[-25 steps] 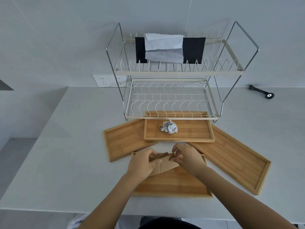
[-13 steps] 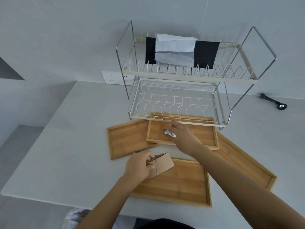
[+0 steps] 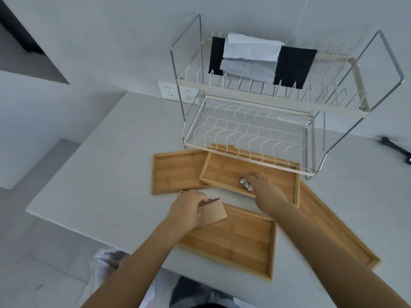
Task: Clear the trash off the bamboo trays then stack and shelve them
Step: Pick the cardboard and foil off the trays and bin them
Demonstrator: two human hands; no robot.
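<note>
both hands busy: l hand [image 3: 189, 208] w/ cardboard [image 3: 212, 213], r hand [image 3: 264, 188] on foil ball [image 3: 245, 184].

Trays [image 3: 240, 245]: bamboo, matt, visible grain strips, smooth. Card [image 3: 212, 213] in left hand [image 3: 186, 211]: brown cardboard, matt, folded. Wad [image 3: 245, 184] under right hand [image 3: 263, 188]: crinkled, shiny, probably foil. Rack [image 3: 251, 132]: chrome frame glossy, cream-coated wire shelves. Cloths [image 3: 293, 65] on top shelf: black fabric, matt; pale one looks papery. Counter [image 3: 106, 174]: white, smooth, matt.
</note>
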